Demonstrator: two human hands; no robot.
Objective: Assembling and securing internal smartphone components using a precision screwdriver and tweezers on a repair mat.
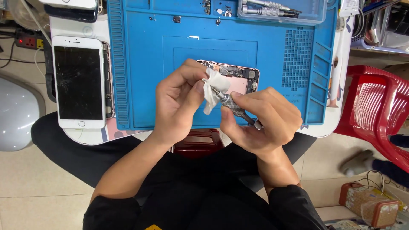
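Blue repair mat (145,76) on a pale surface (85,135), tiled floor below, red plastic chair (375,106) at right.

Screwdriver (234,107): slim, silver metal, knurled grip, fine dark bit. Long axis diagonal, tip up-left toward the mat, butt end down-right toward the body. Held above the near edge of the mat, in front of the opened phone (238,79).

Right hand (264,123): fingers closed round the screwdriver shaft, thumb on top, end cap showing past the fingers.

Left hand (179,100): fingers pinched shut on a white tissue (213,89), folded and crumpled, pressed against the screwdriver tip.

Opened phone: pinkish case, circuit board and small metal parts exposed, lying flat on the mat, partly hidden behind both hands.

Second phone (79,81): white front, cracked dark screen, lying face up left of the mat, well apart from the hands.

Clear tray (281,12) at the far edge of the mat, more metal tools inside. Small loose parts (177,19) on the mat's far strip.

Open room: bare mat left of the hands and beyond the opened phone; near edge of the surface just under the hands; moulded compartments (298,55) along the mat's right side.
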